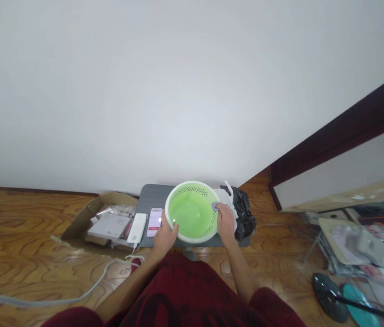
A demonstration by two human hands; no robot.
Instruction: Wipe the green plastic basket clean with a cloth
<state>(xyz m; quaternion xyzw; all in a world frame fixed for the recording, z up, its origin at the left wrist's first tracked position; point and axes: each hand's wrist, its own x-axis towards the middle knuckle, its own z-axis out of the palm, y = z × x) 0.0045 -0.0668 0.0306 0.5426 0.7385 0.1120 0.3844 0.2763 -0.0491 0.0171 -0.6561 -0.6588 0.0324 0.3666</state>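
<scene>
My only feed is the head view, and in it the green basket (189,218) with its white rim sits on a narrow grey tabletop (154,193) against the pale wall (192,91), opening upward. I see the left hand (165,235) gripping the near-left part of the rim, thumb over the inner side, the other fingers largely hidden from me. The right hand (225,220) is at the right of the rim, its fingers pinched on a small greyish-purple cloth (215,206) beside the holed inner wall. Left of the basket I make out a phone (154,221) with a lit screen, then a white device (136,228) with a cable, and an open cardboard box (79,222) on the floor. A black plastic bag (244,217) lies just right.
</scene>
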